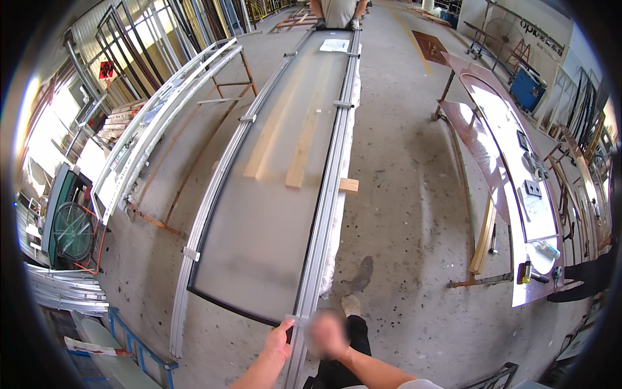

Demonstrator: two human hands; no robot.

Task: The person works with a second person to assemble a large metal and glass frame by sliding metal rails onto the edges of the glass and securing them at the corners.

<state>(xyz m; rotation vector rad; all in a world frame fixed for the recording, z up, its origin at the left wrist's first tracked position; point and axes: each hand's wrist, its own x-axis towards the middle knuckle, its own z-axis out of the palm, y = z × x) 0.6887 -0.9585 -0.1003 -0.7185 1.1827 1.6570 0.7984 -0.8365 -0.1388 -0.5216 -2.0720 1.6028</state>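
A long frosted glass panel [253, 240] with black edging stretches away from me between a left aluminium rail [217, 175] and a right aluminium rail [324, 220]. At the near end of the right rail, my left hand [278, 342] is closed with its thumb against a small grey clip-like piece [295, 319] on the rail. Just to the right of that rail is my right hand [327, 334], smeared so that its fingers cannot be made out. Similar grey clips [191, 254] sit along both rails. A sheet of paper [334, 45] lies on the panel's far end.
Another person [337, 11] stands at the far end, gloved hands at the frame. Wooden beams [298, 162] show under the glass. A rack with white profiles [162, 97] stands left. On the right is a table [525, 194] with tools; a floor fan [72, 227] is far left.
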